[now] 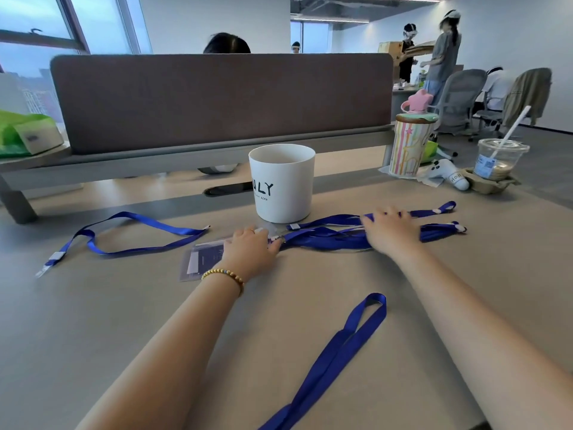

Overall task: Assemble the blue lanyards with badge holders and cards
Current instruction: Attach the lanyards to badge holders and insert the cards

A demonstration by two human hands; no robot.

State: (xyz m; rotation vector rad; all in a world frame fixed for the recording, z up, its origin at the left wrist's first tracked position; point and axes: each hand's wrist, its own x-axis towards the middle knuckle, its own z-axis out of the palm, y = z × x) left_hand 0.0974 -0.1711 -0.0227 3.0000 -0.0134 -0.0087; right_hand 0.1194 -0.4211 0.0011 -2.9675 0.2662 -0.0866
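Note:
A bundle of blue lanyards (325, 240) lies across the table's middle, in front of the white cup. My right hand (389, 229) rests flat on the bundle with its fingers spread. My left hand (249, 246) lies on a clear badge holder with a dark card (201, 262), its fingertips at the lanyards' clip end. Whether those fingers pinch the clip is hidden. A single blue lanyard (124, 234) lies loose at the left. Another blue lanyard (335, 358) runs from between my forearms to the near edge.
A white cup marked "ULY" (283, 184) stands just behind my hands. At the back right are a striped tumbler (409, 147), a white toy (446, 176) and an iced drink with a straw (499, 159). A grey divider panel (217, 100) closes the far side. People stand behind.

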